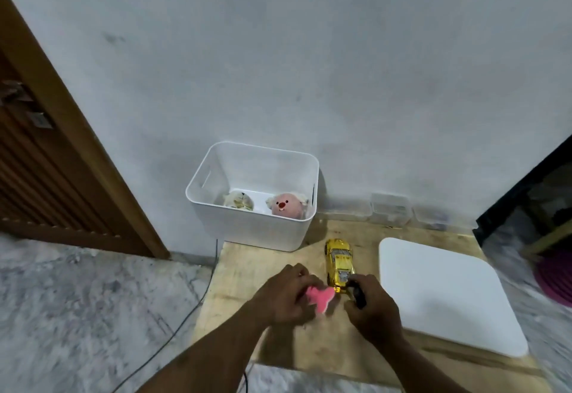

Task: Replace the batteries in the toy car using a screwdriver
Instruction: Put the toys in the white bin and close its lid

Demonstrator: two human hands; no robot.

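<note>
1. Head view shows two hands low in the centre of the frame: the left hand point(286, 295) is closed around one pink, lobed object point(413, 295), and the right hand point(373, 312) is wrapped around one dark object point(359, 292), too blurred to identify.
2. One yellow toy car point(339, 261) lies on the worktop point(247, 272) just above the hands, its near end touching or almost touching the right hand.
3. One white bin point(257, 228) stands at the worktop's far edge, centre of the frame, holding two soft toys: one pale point(239, 200), one pink point(286, 205).
4. One white rounded board point(445, 293) lies at lower right, beside the car.
5. Three clear lidded containers point(391, 208) sit along the wall, right of the bin.
6. One thin dark cable point(188, 309) runs across the marbled floor point(77, 299) at lower left.
7. Behind stands a plain pale wall point(309, 52); a wooden door point(40, 160) and frame fill the left edge.
</note>
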